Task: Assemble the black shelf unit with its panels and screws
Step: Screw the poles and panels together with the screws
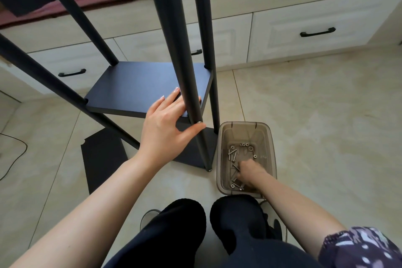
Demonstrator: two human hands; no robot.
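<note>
The black shelf unit stands on the tiled floor with its round posts (pixel 180 61) rising past the camera. One black panel (pixel 139 87) is fixed between the posts, above a lower panel (pixel 191 154) at floor level. My left hand (pixel 165 124) lies with straight fingers on that panel's front corner, behind the nearest post. Its thumb touches a silver screw head (pixel 199 122) on the post. My right hand (pixel 248 172) reaches down into a translucent brown bin (pixel 269 137) among loose screws (pixel 232 152) and washers. Its fingertips are hidden.
A loose black panel (pixel 102 159) lies flat on the floor to the left. Cream drawers (pixel 315 32) with black handles run along the back under a pink-covered bed. A black cable (pixel 19 154) trails at far left. My knees (pixel 174 235) are at the bottom.
</note>
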